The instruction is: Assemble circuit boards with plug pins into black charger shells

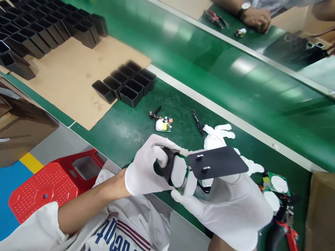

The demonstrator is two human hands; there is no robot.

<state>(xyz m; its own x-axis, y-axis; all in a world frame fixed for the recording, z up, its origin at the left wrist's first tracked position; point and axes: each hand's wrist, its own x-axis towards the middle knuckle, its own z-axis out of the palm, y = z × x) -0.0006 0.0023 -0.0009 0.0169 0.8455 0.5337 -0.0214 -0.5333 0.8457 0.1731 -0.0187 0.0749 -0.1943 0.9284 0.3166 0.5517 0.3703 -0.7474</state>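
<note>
1. Bright, fairly even light, seemingly from above; shadows are soft.
2. Pale glare patches mark the glossy green surface (222, 69).
3. The white-gloved left hand (146, 167) and right hand (235, 205) look nearly washed out.
4. Black cases (87, 36) blur at upper left.
5. Wide-angle distortion stretches the edges.

Green bench (125, 134) carrying cardboard sheet (89, 75), tweezers (197, 122), circuit board (164, 125)
</note>
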